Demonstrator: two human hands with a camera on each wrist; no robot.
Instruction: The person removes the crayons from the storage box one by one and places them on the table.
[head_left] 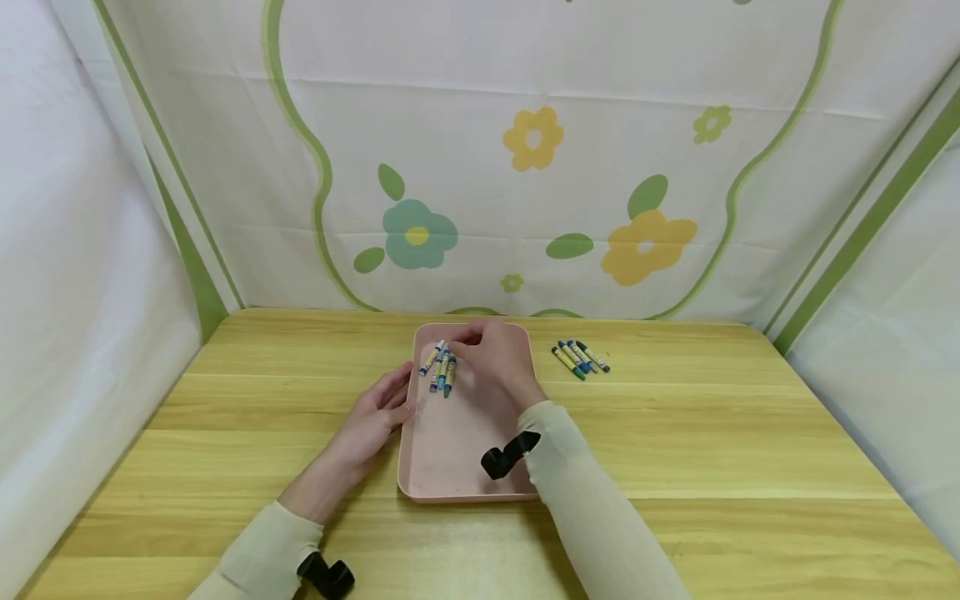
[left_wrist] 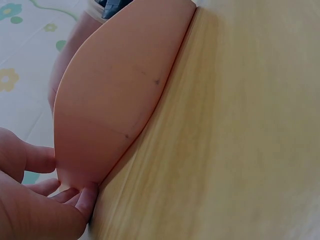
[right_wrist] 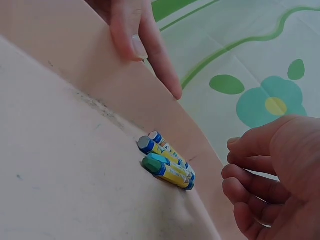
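Observation:
A pink tray [head_left: 465, 450] lies on the wooden table. My left hand [head_left: 375, 417] grips its left side, thumb over the rim and fingers against the outer wall. In the right wrist view, that thumb [right_wrist: 131, 45] shows at the wall. Several crayons [head_left: 442, 372] with yellow and blue wrappers lie close together near the tray's far left corner; one tip is green [right_wrist: 152, 165]. My right hand [head_left: 495, 358] hovers over the far end of the tray, just beside these crayons. Its fingers [right_wrist: 250, 187] are loosely bent, with nothing visible between them.
On the table [head_left: 712, 433], right of the tray, several more crayons [head_left: 581, 359] lie side by side. A white curtain [head_left: 480, 208] with printed flowers hangs along the back edge, and white cloth stands on both sides. Each wrist wears a black camera mount [head_left: 327, 575].

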